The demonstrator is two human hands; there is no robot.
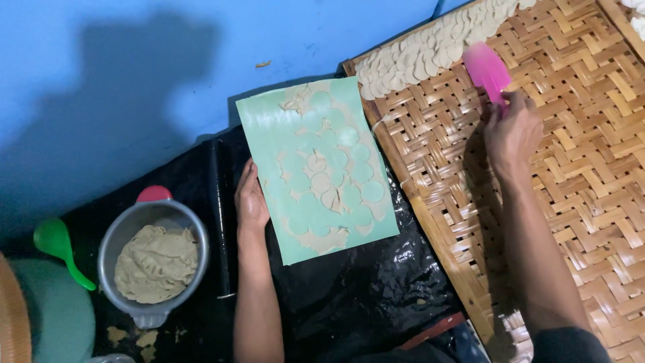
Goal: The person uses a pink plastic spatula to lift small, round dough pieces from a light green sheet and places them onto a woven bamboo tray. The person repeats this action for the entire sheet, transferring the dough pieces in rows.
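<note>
The right hand (514, 131) is out over the woven bamboo tray (571, 202), fingers curled tight round the handle of a pink spatula (487, 67), blade pointing up toward one o'clock. The blade tip sits right at the row of pale dough discs (430, 50) laid overlapping along the tray's top edge, running from ten o'clock up to twelve. The left hand (250, 198) lies flat, fingers together, pressed against the nine o'clock edge of the green cutting mat (269, 134), steadying it. On that mat the rolled dough sheet (322, 181) shows round holes where discs are gone, with only a few rounds and the webbing of scraps left near the middle. So, by the look of it, this is the transfer stage, one disc being laid down or nudged into the row. The next move calls for a return to the mat at nine o'clock of the tray, blade slipped low under a remaining round. Off at eight o'clock a grey bowl of dough scraps (156, 262) sits on the black plastic sheet (349, 302), a black rolling pin (220, 222) between bowl and left forearm, and a green scoop (57, 245) further left
</note>
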